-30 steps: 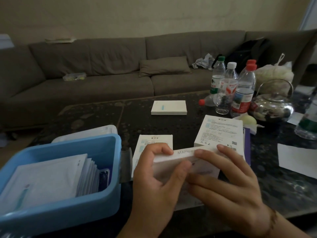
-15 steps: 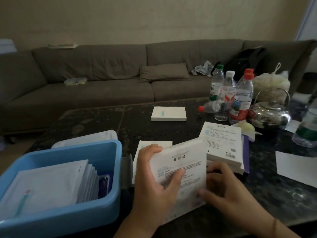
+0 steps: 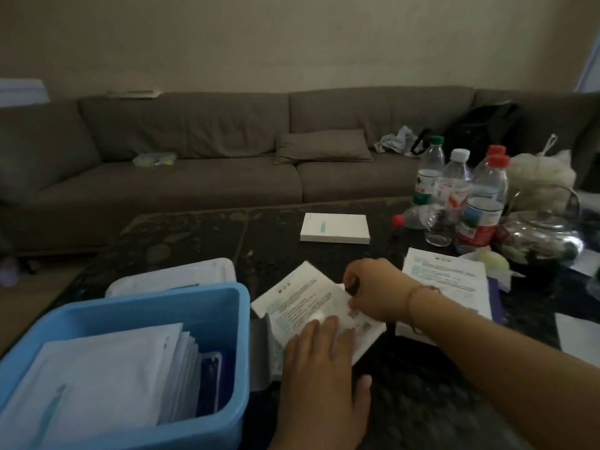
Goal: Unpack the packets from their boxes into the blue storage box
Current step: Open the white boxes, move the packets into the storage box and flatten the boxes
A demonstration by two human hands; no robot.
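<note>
A white packet box [image 3: 302,297] lies flat and askew on the dark table, just right of the blue storage box [image 3: 242,339]. My left hand [image 3: 319,375] rests flat on the white box's near end, fingers spread and thumb off to the side. Across from it, my right hand [image 3: 373,289] pinches the box's far right edge. Several white packets [image 3: 107,368] stand upright inside the blue storage box. Another white box [image 3: 334,227] lies farther back at the table's middle. A stack of white boxes [image 3: 444,280] sits behind my right forearm.
The storage box's pale lid [image 3: 172,274] lies behind it. Several water bottles [image 3: 480,203] and a glass teapot [image 3: 545,235] crowd the table's far right. A white paper [image 3: 578,332] lies at the right edge. A grey sofa [image 3: 194,164] runs behind the table.
The white box was held up between both hands; now it lies flat on the table. My left hand has come to rest on top of it and my right hand has shifted to its far edge.
</note>
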